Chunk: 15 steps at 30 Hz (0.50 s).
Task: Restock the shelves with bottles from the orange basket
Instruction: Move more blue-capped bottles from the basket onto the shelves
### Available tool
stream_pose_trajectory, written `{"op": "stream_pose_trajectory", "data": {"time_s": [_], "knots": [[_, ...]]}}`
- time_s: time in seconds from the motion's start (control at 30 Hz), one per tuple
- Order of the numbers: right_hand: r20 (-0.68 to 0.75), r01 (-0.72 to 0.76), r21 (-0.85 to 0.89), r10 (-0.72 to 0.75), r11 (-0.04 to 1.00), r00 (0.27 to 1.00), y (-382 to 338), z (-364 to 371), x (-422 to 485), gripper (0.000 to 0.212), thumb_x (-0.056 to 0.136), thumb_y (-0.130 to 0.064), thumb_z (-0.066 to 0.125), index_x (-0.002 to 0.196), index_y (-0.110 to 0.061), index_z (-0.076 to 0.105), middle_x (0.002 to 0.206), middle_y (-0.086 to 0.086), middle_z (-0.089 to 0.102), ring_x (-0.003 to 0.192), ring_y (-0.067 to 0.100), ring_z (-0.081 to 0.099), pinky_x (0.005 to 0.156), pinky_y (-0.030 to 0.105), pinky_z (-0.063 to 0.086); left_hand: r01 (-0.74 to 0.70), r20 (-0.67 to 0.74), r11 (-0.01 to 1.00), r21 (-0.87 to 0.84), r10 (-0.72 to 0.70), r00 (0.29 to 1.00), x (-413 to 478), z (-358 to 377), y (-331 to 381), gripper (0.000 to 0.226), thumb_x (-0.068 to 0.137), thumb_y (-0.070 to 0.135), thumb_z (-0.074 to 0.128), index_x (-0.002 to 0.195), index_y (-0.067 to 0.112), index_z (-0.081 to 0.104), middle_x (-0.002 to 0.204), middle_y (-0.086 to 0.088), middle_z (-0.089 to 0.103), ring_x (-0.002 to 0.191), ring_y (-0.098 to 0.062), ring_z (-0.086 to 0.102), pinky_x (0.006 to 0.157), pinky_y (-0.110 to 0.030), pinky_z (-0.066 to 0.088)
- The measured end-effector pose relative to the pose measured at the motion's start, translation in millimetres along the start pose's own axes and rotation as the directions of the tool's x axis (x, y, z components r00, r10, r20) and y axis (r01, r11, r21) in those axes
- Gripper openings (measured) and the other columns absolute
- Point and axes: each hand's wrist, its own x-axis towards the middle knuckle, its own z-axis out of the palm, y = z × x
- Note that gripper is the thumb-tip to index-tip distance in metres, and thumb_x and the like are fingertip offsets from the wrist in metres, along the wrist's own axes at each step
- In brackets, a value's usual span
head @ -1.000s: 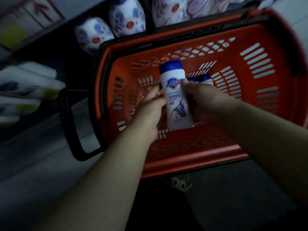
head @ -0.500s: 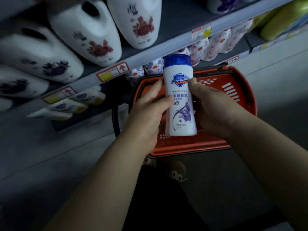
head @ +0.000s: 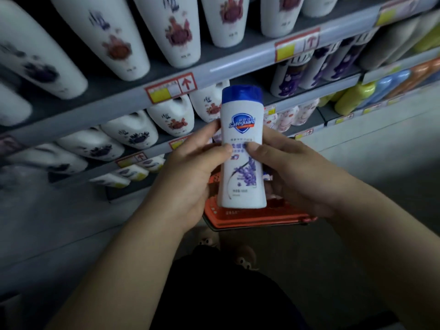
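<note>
Dim aisle, stocked shelves (head: 238, 65). Holding bottle (head: 242, 115) above orange basket (head: 257, 216), left hand (head: 190, 172) and right hand (head: 292, 172) curled round it; next, likely seeking a matching shelf's front edge.

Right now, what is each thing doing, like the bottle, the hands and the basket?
Safeguard bottle: upright, blue cap on, held over the basket.
Left hand: grips the bottle's left side, thumb on its front.
Right hand: grips the bottle's right side, thumb on its front.
Orange basket: low beneath the hands, mostly hidden; contents cannot be seen.
Shelf bottles: standing in rows.
</note>
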Motion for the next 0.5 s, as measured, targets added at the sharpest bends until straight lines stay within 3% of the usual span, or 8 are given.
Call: {"op": "stream_pose_trajectory", "data": {"time_s": [0.2,0.33,0.5], "knots": [[0.023,0.101,-0.085,-0.099,0.991,0.995,-61,27,-50,0.031,0.095,-0.021,0.049,0.125,-0.020,0.057,0.114,0.007,0.069,0.101,0.019,0.068,0.083,0.039,0.058,-0.095,0.046,0.995,0.014,0.094,0.995,-46,26,57,0.047,0.091,0.004,0.052,0.134,0.023,0.053,0.117,-0.009,0.068,0.107,-0.026,0.066,0.088,-0.047,0.055],[0.061,0.145,-0.062,-0.141,0.988,0.988,-99,45,-71,0.035,0.084,-0.028,0.053,0.118,-0.022,0.059,0.109,0.006,0.071,0.100,0.019,0.068,0.076,0.036,0.057,-0.160,0.061,0.987,0.012,0.159,0.985,-71,38,96,0.047,0.088,0.008,0.056,0.131,0.025,0.055,0.115,-0.004,0.070,0.106,-0.023,0.067,0.089,-0.047,0.054],[0.096,0.226,-0.058,-0.220,0.972,0.971,-138,72,-80,0.036,0.087,-0.029,0.057,0.123,-0.023,0.058,0.107,0.003,0.070,0.095,0.017,0.068,0.067,0.031,0.057,-0.276,0.102,0.961,0.035,0.271,0.957,-92,38,145,0.054,0.073,0.018,0.062,0.126,0.027,0.058,0.109,-0.001,0.072,0.099,-0.019,0.070,0.077,-0.037,0.058]]}}
